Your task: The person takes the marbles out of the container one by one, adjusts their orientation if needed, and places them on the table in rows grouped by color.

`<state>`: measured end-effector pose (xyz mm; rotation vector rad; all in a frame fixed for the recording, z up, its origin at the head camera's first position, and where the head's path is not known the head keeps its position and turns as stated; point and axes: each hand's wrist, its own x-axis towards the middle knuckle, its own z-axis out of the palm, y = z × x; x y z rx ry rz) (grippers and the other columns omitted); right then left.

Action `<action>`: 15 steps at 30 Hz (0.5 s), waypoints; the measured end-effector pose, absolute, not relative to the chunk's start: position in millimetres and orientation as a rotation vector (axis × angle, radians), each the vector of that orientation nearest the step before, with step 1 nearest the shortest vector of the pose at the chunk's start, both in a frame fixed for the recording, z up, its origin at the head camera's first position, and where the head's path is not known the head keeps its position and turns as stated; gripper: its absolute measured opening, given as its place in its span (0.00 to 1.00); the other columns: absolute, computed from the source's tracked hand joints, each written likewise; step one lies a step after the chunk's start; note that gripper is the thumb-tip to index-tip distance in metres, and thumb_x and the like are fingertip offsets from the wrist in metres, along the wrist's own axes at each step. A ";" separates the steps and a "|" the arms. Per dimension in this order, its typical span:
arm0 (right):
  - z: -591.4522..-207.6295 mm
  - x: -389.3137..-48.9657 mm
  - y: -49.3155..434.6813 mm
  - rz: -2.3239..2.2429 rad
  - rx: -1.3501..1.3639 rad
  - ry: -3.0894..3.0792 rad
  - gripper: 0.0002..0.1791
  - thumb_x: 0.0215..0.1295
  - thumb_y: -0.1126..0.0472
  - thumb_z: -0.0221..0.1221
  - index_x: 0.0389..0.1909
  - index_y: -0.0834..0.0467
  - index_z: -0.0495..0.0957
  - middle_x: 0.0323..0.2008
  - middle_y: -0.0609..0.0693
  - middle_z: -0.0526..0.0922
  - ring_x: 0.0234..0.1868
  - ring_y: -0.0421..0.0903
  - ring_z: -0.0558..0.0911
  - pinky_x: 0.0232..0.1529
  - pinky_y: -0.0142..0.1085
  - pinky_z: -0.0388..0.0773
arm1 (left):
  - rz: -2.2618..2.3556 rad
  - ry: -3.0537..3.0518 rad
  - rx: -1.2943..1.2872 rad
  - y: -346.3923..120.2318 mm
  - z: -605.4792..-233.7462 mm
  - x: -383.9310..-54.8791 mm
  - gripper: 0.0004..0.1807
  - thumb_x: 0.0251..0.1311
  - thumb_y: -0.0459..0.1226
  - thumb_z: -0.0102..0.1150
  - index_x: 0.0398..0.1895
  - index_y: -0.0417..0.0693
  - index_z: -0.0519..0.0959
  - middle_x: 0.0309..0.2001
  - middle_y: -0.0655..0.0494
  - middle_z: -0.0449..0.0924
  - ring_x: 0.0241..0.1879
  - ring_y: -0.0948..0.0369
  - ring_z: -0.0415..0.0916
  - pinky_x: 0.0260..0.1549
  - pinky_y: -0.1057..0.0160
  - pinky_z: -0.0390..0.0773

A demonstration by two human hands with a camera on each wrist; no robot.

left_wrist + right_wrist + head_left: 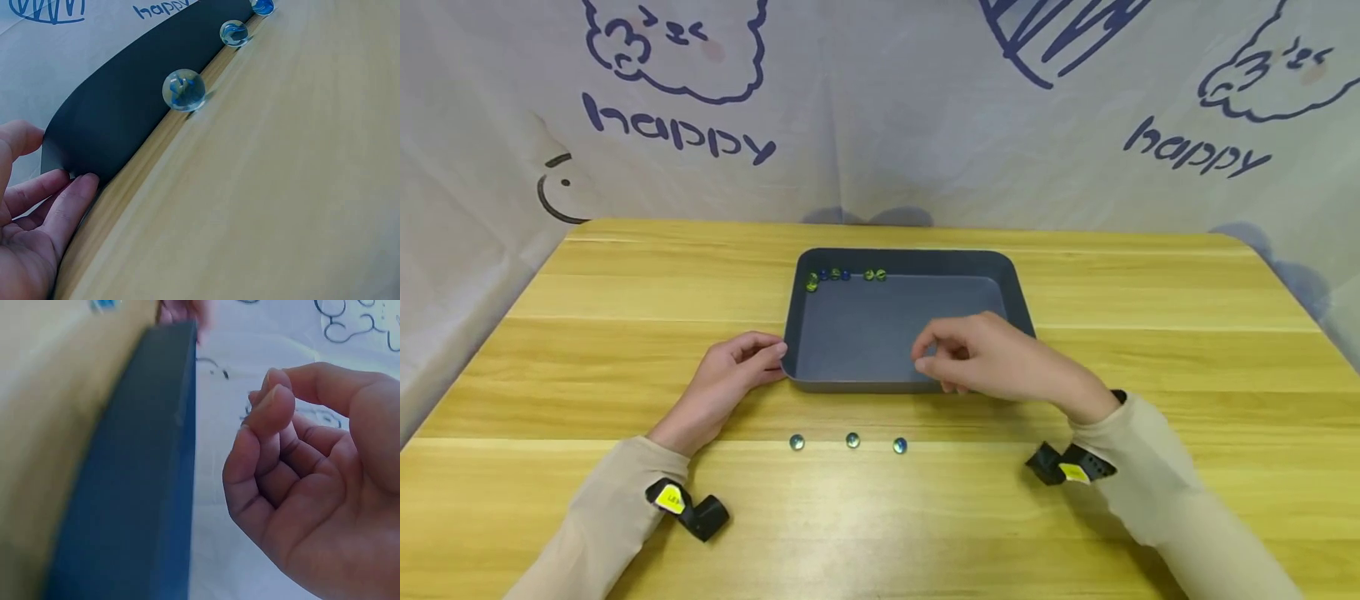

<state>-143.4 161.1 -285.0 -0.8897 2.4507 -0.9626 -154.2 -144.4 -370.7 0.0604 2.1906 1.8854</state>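
A dark grey rectangular tray (898, 387) stands on the wooden table. My left hand (737, 367) holds its near left corner, fingers and thumb (76, 203) at the wall. My right hand (977, 358) is over the tray's near right part, fingers curled and thumb tip close to the index fingertip. Nothing shows between those fingertips (275, 412) in the right wrist view. Three clear marbles with blue swirls lie in a row before the tray: a left marble (797, 442), a middle marble (853, 440) and a right marble (900, 446).
Inside the tray, several yellow-green and blue marbles (836, 274) sit along the far wall and in the far left corner. Behind the table (1150, 333) hangs a white cloth (880, 108) with drawings and writing. Each wrist wears a small black camera (703, 517).
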 end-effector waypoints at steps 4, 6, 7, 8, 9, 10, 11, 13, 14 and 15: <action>-272.1 -172.2 153.1 -0.880 -0.834 2.538 0.10 0.67 0.55 0.51 0.43 0.54 0.76 0.19 0.49 0.76 0.20 0.51 0.74 0.21 0.37 0.69 | 1.900 2.189 0.063 -145.3 -372.1 -153.3 0.24 0.62 0.44 0.53 0.52 0.30 0.69 0.49 0.40 0.70 0.42 0.58 0.76 0.43 0.65 0.77; -268.2 -187.7 147.2 -0.839 -0.789 2.565 0.10 0.67 0.55 0.51 0.43 0.54 0.76 0.19 0.49 0.76 0.20 0.50 0.74 0.21 0.38 0.68 | 1.907 2.181 0.060 -145.3 -372.4 -152.9 0.24 0.62 0.43 0.53 0.52 0.30 0.69 0.48 0.40 0.70 0.41 0.59 0.76 0.43 0.65 0.77; -267.3 -195.6 144.3 -0.825 -0.770 2.574 0.10 0.67 0.55 0.51 0.43 0.54 0.76 0.19 0.49 0.76 0.20 0.50 0.74 0.22 0.38 0.69 | 1.908 2.181 0.061 -144.9 -372.3 -152.8 0.24 0.62 0.43 0.53 0.51 0.30 0.69 0.48 0.39 0.70 0.41 0.59 0.77 0.43 0.65 0.77; -266.5 -203.1 141.3 -0.818 -0.757 2.580 0.10 0.67 0.55 0.50 0.43 0.55 0.76 0.19 0.50 0.76 0.20 0.49 0.74 0.23 0.37 0.69 | 1.907 2.179 0.063 -144.7 -372.3 -152.8 0.25 0.62 0.43 0.53 0.51 0.30 0.69 0.48 0.39 0.70 0.41 0.59 0.77 0.43 0.65 0.77; -265.7 -209.9 138.3 -0.812 -0.748 2.586 0.11 0.67 0.55 0.50 0.43 0.55 0.76 0.20 0.50 0.76 0.20 0.48 0.74 0.23 0.37 0.70 | 1.904 2.181 0.066 -144.4 -372.2 -152.8 0.25 0.62 0.43 0.53 0.52 0.30 0.69 0.48 0.39 0.70 0.41 0.60 0.77 0.43 0.65 0.77; -265.4 -216.7 135.2 -0.812 -0.742 2.587 0.11 0.67 0.56 0.50 0.43 0.56 0.76 0.20 0.52 0.77 0.20 0.47 0.74 0.24 0.37 0.71 | 1.902 2.182 0.071 -144.1 -372.1 -152.9 0.25 0.62 0.44 0.53 0.52 0.29 0.69 0.48 0.39 0.70 0.41 0.60 0.77 0.43 0.65 0.77; -265.4 -222.8 132.3 -0.818 -0.736 2.587 0.12 0.67 0.56 0.49 0.44 0.57 0.76 0.21 0.53 0.77 0.21 0.48 0.74 0.25 0.37 0.71 | 1.901 2.183 0.076 -143.8 -371.9 -153.0 0.25 0.62 0.43 0.53 0.52 0.29 0.69 0.49 0.39 0.70 0.41 0.59 0.77 0.43 0.65 0.77; -265.3 -233.2 126.4 -0.832 -0.735 2.589 0.13 0.67 0.56 0.49 0.45 0.58 0.76 0.22 0.55 0.78 0.21 0.48 0.75 0.27 0.36 0.73 | 1.893 2.189 0.082 -143.1 -371.2 -153.2 0.25 0.62 0.43 0.53 0.52 0.29 0.69 0.49 0.39 0.70 0.41 0.60 0.76 0.43 0.65 0.77; -265.1 -237.3 123.8 -0.839 -0.734 2.592 0.13 0.67 0.56 0.49 0.46 0.58 0.77 0.22 0.55 0.78 0.21 0.48 0.75 0.28 0.36 0.73 | 1.891 2.189 0.084 -142.8 -371.1 -153.4 0.25 0.62 0.43 0.53 0.52 0.29 0.69 0.49 0.39 0.69 0.41 0.60 0.76 0.43 0.65 0.77; -265.0 -240.8 121.4 -0.848 -0.728 2.594 0.14 0.67 0.56 0.49 0.46 0.58 0.77 0.22 0.55 0.78 0.22 0.48 0.76 0.28 0.36 0.74 | 1.890 2.186 0.082 -142.3 -370.9 -153.7 0.25 0.62 0.43 0.53 0.52 0.29 0.69 0.49 0.39 0.69 0.41 0.59 0.76 0.43 0.65 0.77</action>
